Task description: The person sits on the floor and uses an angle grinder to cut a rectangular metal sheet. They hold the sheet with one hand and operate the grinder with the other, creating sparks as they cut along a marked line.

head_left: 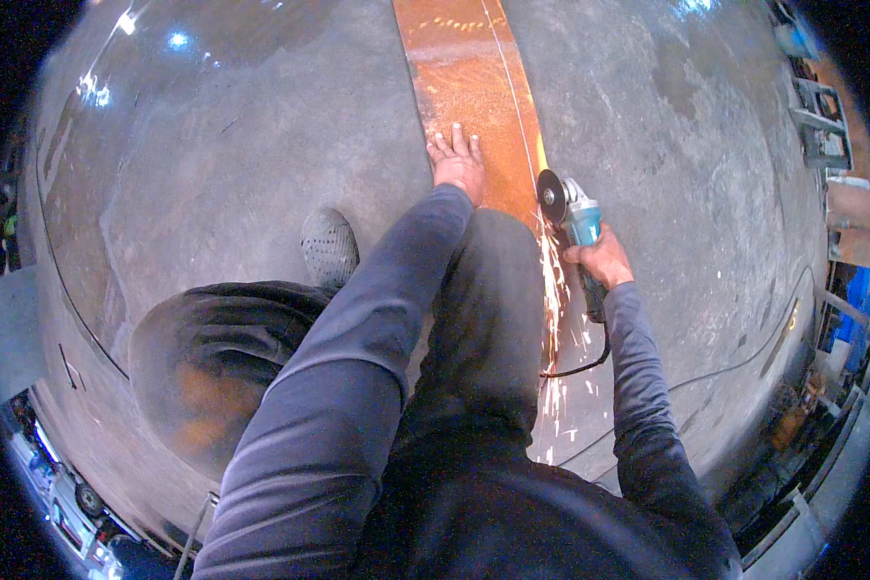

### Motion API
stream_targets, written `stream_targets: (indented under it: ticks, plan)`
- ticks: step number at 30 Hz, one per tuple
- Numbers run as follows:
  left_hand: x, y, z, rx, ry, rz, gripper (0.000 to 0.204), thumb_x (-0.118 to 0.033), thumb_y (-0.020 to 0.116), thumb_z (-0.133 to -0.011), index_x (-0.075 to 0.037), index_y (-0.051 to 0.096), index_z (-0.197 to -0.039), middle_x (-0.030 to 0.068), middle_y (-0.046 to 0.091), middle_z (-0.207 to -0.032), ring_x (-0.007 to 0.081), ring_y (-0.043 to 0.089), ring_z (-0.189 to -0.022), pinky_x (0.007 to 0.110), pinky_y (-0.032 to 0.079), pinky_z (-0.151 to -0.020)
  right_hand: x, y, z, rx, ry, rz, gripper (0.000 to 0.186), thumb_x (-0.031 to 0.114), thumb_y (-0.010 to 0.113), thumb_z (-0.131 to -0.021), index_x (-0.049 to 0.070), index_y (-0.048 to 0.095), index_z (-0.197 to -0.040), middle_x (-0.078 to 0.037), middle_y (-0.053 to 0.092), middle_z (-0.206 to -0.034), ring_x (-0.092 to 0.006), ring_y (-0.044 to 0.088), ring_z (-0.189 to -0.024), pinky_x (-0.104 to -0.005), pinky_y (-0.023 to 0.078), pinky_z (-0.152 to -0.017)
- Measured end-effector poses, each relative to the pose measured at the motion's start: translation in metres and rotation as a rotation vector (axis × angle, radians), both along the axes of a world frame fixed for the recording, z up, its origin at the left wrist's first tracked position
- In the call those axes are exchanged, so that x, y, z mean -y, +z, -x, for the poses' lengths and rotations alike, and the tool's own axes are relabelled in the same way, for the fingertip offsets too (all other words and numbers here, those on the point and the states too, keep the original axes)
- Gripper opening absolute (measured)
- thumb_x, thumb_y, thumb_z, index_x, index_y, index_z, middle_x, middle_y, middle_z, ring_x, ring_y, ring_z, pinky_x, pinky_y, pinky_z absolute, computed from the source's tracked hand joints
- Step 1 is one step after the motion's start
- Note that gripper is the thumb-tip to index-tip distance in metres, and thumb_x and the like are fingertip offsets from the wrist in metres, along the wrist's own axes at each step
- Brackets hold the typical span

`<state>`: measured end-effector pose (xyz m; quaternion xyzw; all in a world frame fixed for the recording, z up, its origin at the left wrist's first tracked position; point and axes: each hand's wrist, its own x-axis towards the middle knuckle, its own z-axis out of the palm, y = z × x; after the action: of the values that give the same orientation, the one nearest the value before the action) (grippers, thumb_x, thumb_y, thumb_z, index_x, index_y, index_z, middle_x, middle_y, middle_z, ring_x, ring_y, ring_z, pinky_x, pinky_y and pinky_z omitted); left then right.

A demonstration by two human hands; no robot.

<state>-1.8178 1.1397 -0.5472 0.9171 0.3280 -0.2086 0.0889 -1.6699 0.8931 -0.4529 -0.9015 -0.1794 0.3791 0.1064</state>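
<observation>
A long rusty steel plate runs away from me along the floor, with a pale line drawn lengthwise near its right side. My left hand lies flat on the plate, fingers spread. Wrapped round the body of a teal and grey angle grinder is my right hand. The grinder's dark disc stands on edge and meets the plate's right edge. Bright sparks stream from that contact back toward me, past my knee.
A black power cord hangs from the grinder, and a cable curves over the concrete floor at right. My grey shoe is left of the plate. Metal stands and blue items line the right side.
</observation>
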Motion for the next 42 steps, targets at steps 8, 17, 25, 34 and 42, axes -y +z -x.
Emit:
stream_targets:
  ticks: [8, 17, 25, 34, 42]
  plan:
    - [-0.001, 0.007, 0.001, -0.022, -0.007, 0.006, 0.101, -0.042, 0.072, -0.082, -0.004, 0.016, -0.157, 0.0331, 0.004, -0.161, 0.0623, 0.018, -0.141, 0.070, 0.019, -0.112, 0.011, -0.018, -0.003, 0.064, -0.003, -0.106, 0.067, 0.019, 0.080, -0.061, 0.002, 0.057, -0.121, -0.014, 0.068, -0.106, -0.0270, 0.066, -0.096, -0.0373, 0.050, -0.088]
    - [-0.003, 0.023, 0.001, -0.023, 0.009, 0.060, 0.083, -0.032, 0.062, -0.092, -0.005, 0.020, -0.157, 0.0307, 0.006, -0.162, 0.0589, 0.020, -0.142, 0.068, 0.020, -0.113, 0.001, 0.014, 0.006, -0.050, -0.039, 0.025, 0.083, 0.030, 0.081, -0.064, 0.003, 0.050, -0.136, -0.020, 0.066, -0.122, -0.0344, 0.063, -0.114, -0.0412, 0.049, -0.097]
    - [-0.003, -0.010, 0.000, -0.011, 0.009, -0.002, 0.103, -0.048, 0.072, -0.081, -0.005, 0.019, -0.157, 0.0329, 0.005, -0.161, 0.0621, 0.018, -0.141, 0.070, 0.020, -0.111, -0.006, 0.024, 0.011, -0.016, -0.005, 0.025, 0.080, 0.029, 0.081, -0.061, 0.002, 0.052, -0.131, -0.019, 0.067, -0.117, -0.0325, 0.067, -0.103, -0.0380, 0.051, -0.092]
    - [0.001, 0.006, 0.005, 0.006, 0.004, -0.002, 0.096, -0.039, 0.070, -0.084, -0.004, 0.018, -0.157, 0.0332, 0.005, -0.161, 0.0624, 0.019, -0.140, 0.069, 0.021, -0.112, -0.009, 0.014, 0.003, 0.038, 0.002, 0.057, 0.083, 0.033, 0.083, -0.058, 0.001, 0.054, -0.129, -0.021, 0.066, -0.119, -0.0370, 0.064, -0.111, -0.0413, 0.049, -0.096]
    - [0.002, -0.003, 0.006, 0.024, 0.012, -0.016, 0.097, -0.040, 0.070, -0.085, -0.005, 0.018, -0.157, 0.0350, 0.002, -0.160, 0.0633, 0.017, -0.140, 0.069, 0.019, -0.112, -0.018, 0.015, 0.003, 0.061, 0.016, 0.009, 0.077, 0.030, 0.082, -0.059, 0.000, 0.055, -0.125, -0.020, 0.067, -0.114, -0.0345, 0.065, -0.107, -0.0405, 0.050, -0.094]
